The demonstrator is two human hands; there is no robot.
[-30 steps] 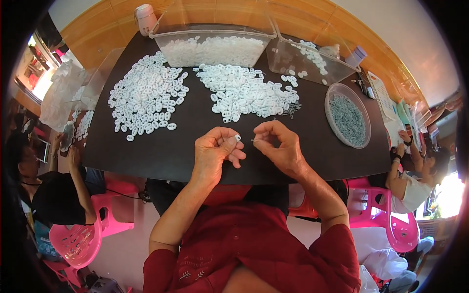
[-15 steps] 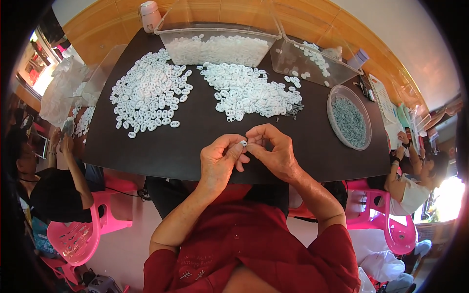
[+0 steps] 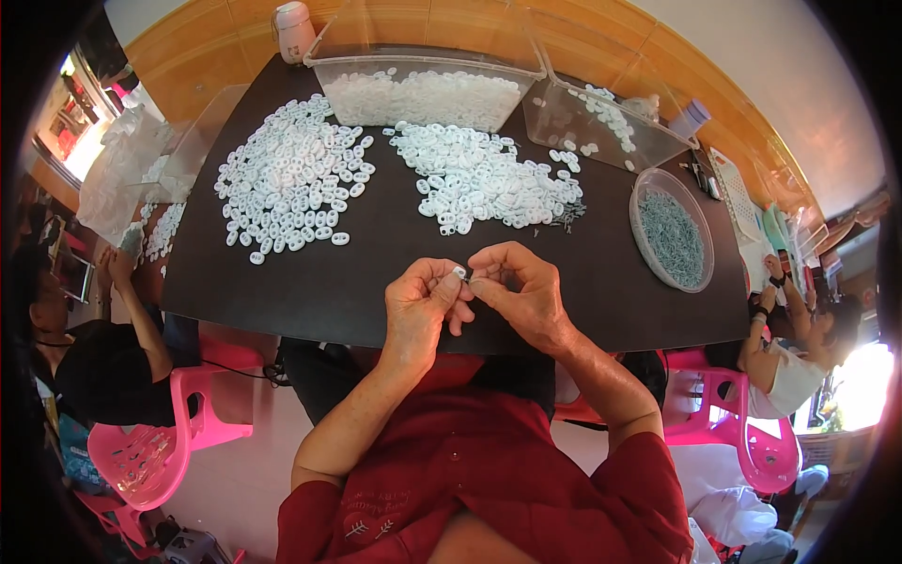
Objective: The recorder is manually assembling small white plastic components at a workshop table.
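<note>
Head view: your left hand pinches a white piece; your right hand seems to pinch a tiny dark part beside it, mostly hidden. A loose or slanted hold could let either slip onto the table, short of the middle white pile.

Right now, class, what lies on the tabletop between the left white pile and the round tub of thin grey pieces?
In the head view, a second white pile and some loose grey pieces lie between.
</note>
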